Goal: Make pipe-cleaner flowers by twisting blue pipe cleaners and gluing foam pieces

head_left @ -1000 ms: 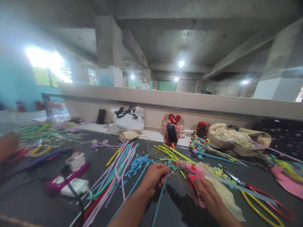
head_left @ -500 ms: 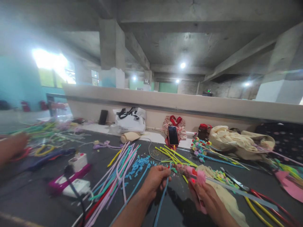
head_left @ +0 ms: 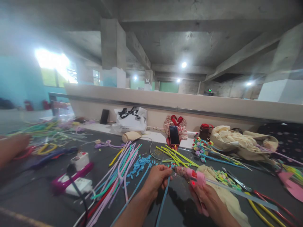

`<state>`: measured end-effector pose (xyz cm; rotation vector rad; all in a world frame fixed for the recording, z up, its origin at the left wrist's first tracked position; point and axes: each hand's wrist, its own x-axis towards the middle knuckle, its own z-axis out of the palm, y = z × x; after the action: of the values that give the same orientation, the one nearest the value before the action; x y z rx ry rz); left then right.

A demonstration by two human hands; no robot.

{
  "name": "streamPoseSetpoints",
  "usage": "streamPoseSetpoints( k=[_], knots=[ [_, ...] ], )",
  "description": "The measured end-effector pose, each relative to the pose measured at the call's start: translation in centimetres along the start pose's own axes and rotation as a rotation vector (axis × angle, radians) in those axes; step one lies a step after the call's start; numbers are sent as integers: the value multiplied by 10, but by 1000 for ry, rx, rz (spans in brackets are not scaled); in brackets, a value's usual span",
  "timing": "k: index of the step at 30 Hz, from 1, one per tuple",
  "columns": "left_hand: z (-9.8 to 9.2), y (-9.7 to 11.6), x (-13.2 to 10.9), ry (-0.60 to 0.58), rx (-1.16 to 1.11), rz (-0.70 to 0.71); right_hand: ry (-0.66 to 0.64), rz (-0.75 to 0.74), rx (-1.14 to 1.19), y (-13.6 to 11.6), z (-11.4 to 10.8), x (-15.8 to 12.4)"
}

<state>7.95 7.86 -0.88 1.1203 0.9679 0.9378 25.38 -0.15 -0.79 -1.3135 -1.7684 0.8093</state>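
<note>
Grips a blue stem [head_left: 163, 201] in the clenched left hand [head_left: 156, 180], trailing down below the fist. Clasps a pink glue gun [head_left: 196, 177] in the right hand [head_left: 207, 198], tip just beside the left fingertips.

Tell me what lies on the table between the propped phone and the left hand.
In the head view, yellow strips lie fanned between the phone and the left hand.

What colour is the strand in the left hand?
Blue: the strand shows best in the head view.
</note>
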Motion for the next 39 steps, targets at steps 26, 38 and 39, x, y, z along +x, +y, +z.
streamPoseSetpoints(
  k=[26,38,39],
  knots=[
    [1,1,-1,-15,-4,-3,15,-10,-8,-2,-4,-2],
    [0,-1,1,-7,-4,-7,-17,34,34,1,-1,0],
    [-1,-1,1,-9,-6,-6,-20,31,34,1,-2,0]
  ],
)
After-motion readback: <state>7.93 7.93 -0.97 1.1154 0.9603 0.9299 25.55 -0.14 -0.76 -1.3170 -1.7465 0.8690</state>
